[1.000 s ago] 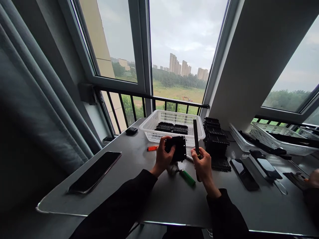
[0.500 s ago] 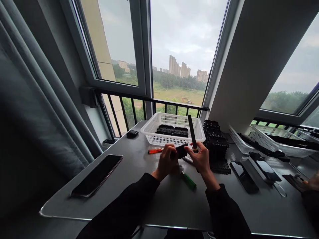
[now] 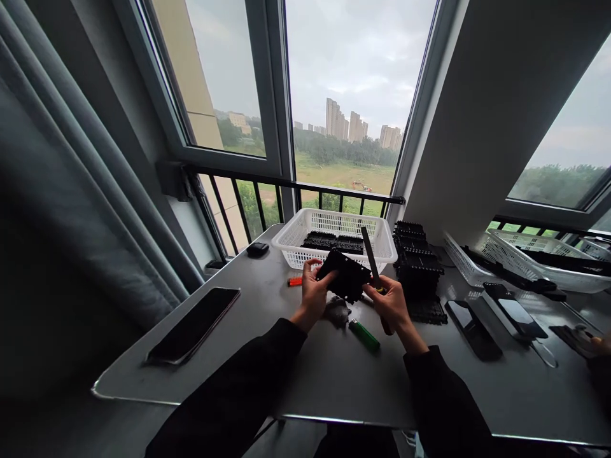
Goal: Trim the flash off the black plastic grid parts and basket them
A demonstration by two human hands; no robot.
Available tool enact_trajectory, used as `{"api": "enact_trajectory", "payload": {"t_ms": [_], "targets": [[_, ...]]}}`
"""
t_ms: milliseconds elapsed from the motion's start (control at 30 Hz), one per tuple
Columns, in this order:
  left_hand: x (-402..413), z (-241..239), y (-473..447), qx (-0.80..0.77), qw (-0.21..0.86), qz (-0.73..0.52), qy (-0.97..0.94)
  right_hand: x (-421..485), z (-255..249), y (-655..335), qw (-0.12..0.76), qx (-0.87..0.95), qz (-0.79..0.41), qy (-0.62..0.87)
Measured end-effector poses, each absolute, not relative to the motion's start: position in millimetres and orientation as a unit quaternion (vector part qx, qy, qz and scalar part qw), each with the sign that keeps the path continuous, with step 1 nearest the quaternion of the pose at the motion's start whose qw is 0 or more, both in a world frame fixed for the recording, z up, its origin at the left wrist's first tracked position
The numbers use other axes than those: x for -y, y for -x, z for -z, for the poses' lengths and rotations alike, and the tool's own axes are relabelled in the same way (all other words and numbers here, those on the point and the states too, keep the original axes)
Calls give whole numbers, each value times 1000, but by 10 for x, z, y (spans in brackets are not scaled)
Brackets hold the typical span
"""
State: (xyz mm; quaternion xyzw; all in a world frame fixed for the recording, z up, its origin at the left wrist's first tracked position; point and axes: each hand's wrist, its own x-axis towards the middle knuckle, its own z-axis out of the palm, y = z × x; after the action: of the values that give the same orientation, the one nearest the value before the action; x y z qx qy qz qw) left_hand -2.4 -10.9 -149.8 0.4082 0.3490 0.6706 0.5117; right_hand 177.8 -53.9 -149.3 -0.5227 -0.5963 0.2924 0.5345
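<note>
Gripped at its left side by my left hand (image 3: 312,292), a flat black plastic panel (image 3: 344,275) with toothed edges is tilted up, its broad face in view. My right hand (image 3: 389,299) is closed around the handle of a flat file (image 3: 370,254), whose long dark blade points up and away. The right fingertips also touch the panel's right edge. Below the panel lie a crumpled grey scrap (image 3: 338,313) and a green-handled tool (image 3: 364,335). An orange-handled tool (image 3: 294,281) is partly hidden behind my left hand.
Behind my hands stands a white basket (image 3: 291,251) holding similar black panels (image 3: 334,242). A stack of black panels (image 3: 417,273) rises to its right. Phones (image 3: 472,329) lie at right and a large one (image 3: 193,326) at left. Another person's hand (image 3: 602,346) shows at the right edge.
The panel has been turned from nearly edge-on to showing its broad face. The grey scrap beneath has come into view. The file stays in my right hand.
</note>
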Motion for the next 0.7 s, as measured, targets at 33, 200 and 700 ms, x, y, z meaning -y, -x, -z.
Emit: {"api": "enact_trajectory", "payload": {"t_ms": [33,200,700], "targets": [[120,1495,23,-351,531,-654,-410,533,1508,-1776,540,588,-301,521],[136,1506,29,-368,563,-593,-442,535,1514,-1833,566,568,-291,522],[167,1481,0,-365,532,-619,-448,673,1335,-2002,509,625,-46,590]]}}
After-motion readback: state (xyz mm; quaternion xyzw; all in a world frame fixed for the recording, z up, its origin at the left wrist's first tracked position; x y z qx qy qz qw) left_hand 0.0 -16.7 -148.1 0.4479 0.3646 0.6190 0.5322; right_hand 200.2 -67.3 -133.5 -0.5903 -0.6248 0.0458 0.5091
